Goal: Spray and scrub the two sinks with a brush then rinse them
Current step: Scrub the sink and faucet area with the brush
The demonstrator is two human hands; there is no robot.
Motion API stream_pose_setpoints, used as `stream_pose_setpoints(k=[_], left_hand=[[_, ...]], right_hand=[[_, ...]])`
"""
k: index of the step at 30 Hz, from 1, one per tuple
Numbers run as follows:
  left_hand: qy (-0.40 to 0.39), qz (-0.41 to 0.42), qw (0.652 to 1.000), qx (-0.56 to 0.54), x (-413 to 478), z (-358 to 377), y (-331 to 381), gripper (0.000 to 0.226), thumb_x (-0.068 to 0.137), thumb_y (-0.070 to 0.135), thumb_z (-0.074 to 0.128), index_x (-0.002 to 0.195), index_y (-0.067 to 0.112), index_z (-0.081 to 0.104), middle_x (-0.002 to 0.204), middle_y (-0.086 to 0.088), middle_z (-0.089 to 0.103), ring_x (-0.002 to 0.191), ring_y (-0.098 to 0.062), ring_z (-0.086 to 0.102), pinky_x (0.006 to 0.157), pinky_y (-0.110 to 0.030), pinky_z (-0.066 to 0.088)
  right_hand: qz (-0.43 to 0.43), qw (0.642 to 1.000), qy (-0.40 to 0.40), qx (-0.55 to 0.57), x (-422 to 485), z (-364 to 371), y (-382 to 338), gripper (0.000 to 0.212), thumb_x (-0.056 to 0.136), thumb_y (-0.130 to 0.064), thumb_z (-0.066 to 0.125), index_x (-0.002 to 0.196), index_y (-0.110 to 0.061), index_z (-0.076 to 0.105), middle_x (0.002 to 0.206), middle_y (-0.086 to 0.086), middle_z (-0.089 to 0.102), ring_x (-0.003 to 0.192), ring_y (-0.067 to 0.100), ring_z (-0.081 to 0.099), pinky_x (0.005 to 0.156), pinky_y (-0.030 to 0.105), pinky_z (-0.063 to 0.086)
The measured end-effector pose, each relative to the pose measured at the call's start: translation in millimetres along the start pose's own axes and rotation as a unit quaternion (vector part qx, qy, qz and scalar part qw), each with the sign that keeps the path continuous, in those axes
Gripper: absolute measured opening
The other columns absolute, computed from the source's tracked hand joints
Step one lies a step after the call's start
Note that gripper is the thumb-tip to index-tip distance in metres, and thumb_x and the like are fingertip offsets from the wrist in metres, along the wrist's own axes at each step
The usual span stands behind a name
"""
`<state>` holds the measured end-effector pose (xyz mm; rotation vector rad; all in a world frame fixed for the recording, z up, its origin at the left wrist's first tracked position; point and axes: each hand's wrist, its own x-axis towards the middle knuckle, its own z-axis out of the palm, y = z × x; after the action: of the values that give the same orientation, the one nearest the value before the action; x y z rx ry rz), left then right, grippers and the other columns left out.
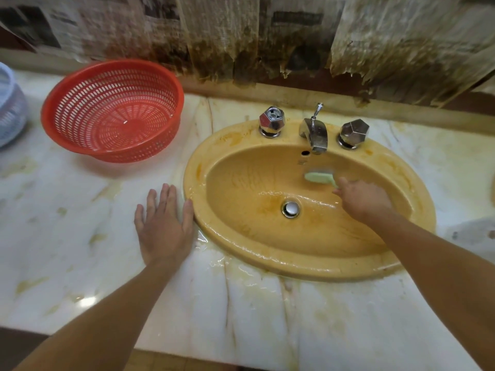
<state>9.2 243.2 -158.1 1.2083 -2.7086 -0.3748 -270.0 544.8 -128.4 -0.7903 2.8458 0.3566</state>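
Broadly, I see one marble counter (pixel 80 236), wet and stained yellow in patches, spanning the whole view, with torn, browned newspaper (pixel 267 36) hanging along the wall behind it. Set into the counter is one oval yellow sink (pixel 241 223), its rim and bowl glistening with water; a sliver of something at the far right edge I cannot identify. One red slotted basket (pixel 112 111) sits on the counter to the sink's left, and one pale blue basket (pixel 10 105) is cut off at the left edge. My two arms reach in from below. My left hand (pixel 163 223) lies flat on the counter, fingers straight and spread, thumb touching the sink's outer rim. My right hand (pixel 364 199) is down inside the bowl, fingers curled round the handle of one pale green brush (pixel 318 178), whose blurred head sits against the back wall of the bowl just below the spout. On the sink's back ledge stand one chrome faucet (pixel 314 132) and two faceted chrome knobs, left (pixel 271 121) and right (pixel 353 133). One round metal drain stopper (pixel 290 209) sits at the bowl's bottom.
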Motion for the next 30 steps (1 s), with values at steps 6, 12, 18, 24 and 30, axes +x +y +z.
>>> stream_pose_setpoints(k=[6,12,18,24,30], left_hand=[[0.014,0.048,0.996,-0.072,-17,-8,16,0.075,0.099,0.062,0.023,0.162,0.020,0.019,0.169,0.002,0.019,0.157,-0.017,0.005,0.127,-0.048,0.000],[0.008,0.212,0.977,-0.021,-45,3,66,0.077,0.101,0.060,0.029,0.162,0.015,0.020,0.170,-0.001,0.013,0.158,-0.018,0.000,0.126,-0.055,0.004],[0.010,0.206,0.979,0.001,-49,10,67,0.080,0.100,0.062,0.027,0.162,0.012,0.020,0.170,-0.002,0.014,0.158,-0.018,0.004,0.126,-0.055,0.007],[0.010,0.215,0.977,0.002,-50,9,69,0.080,0.100,0.061,0.028,0.161,0.010,0.021,0.169,-0.003,0.019,0.158,-0.017,0.008,0.126,-0.054,0.009],[0.006,0.225,0.974,-0.037,-49,11,69,0.080,0.099,0.059,0.033,0.161,0.010,0.022,0.168,-0.003,0.022,0.157,-0.017,0.011,0.127,-0.050,0.012]], right_hand=[[-0.004,1.000,0.010,0.008,-3,-3,5,0.033,0.107,-0.043,0.028,0.126,-0.021,0.044,0.095,0.011,0.064,0.072,0.030,0.056,0.056,0.035,0.042],[-0.009,1.000,0.009,0.002,-7,0,14,0.035,0.107,-0.043,0.028,0.131,-0.022,0.042,0.096,0.011,0.065,0.078,0.032,0.062,0.056,0.035,0.042],[-0.005,1.000,0.018,0.007,-6,1,18,0.039,0.107,-0.044,0.026,0.132,-0.019,0.042,0.092,0.010,0.060,0.072,0.031,0.056,0.054,0.034,0.037],[-0.005,1.000,0.021,-0.004,-7,3,22,0.037,0.107,-0.046,0.026,0.125,-0.018,0.042,0.085,0.007,0.060,0.065,0.026,0.054,0.052,0.033,0.038],[-0.006,0.999,0.041,0.004,-11,1,28,0.039,0.106,-0.047,0.025,0.122,-0.018,0.044,0.076,0.001,0.052,0.062,0.027,0.055,0.059,0.040,0.052]])
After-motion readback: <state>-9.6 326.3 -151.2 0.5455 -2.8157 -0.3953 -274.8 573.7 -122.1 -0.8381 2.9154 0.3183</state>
